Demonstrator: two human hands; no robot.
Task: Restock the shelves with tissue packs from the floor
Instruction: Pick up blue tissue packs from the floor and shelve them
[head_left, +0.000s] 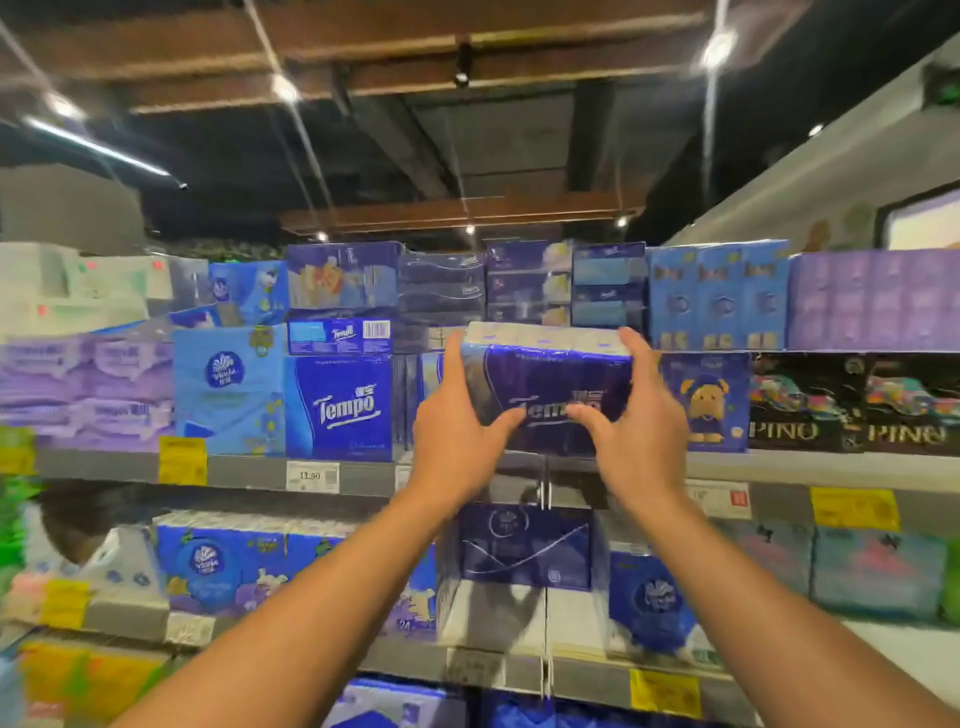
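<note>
I hold a dark blue Tempo tissue pack (550, 374) up at the level of the upper shelf (249, 470), tilted with its white top showing. My left hand (457, 431) grips its left end, thumb on the front face. My right hand (639, 421) grips its right end, fingers over the top corner. The pack hangs in front of a gap between another Tempo pack (340, 408) on the left and a blue bear-print pack (709, 402) on the right.
Stacked tissue packs fill the top row (717, 293). Black PINO packs (852, 402) stand to the right. The lower shelf (493, 667) carries blue packs (524, 545) under my arms. Yellow and white price tags line the shelf edges.
</note>
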